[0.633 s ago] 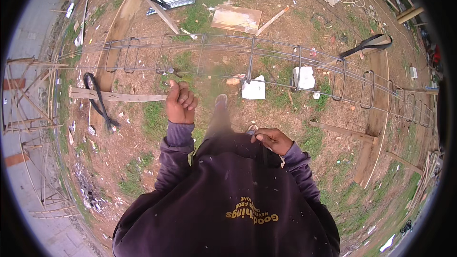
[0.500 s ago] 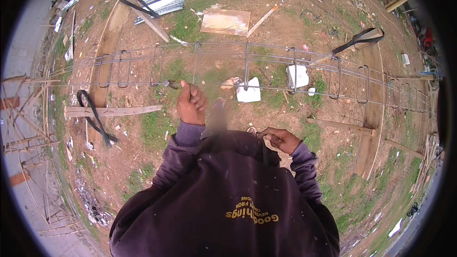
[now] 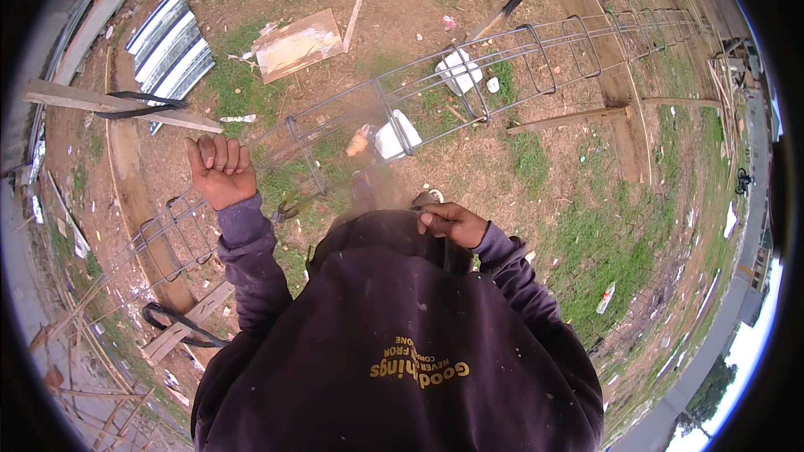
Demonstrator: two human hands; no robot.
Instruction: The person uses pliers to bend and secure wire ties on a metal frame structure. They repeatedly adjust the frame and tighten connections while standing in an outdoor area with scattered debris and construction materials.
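Left hand (image 3: 222,169): swung leftward past pliers-like tool (image 3: 286,212) along rebar cage (image 3: 392,115), tool left unheld; grip loosely clenched, seemingly empty. Right hand (image 3: 452,224): pinched, contents indiscernible.

Yellow lettering (image 3: 444,374) stands upside down on the dark purple sweatshirt (image 3: 377,301), one line large, with smaller lines beside it.

Long grey rebar cage (image 3: 390,111), aslant
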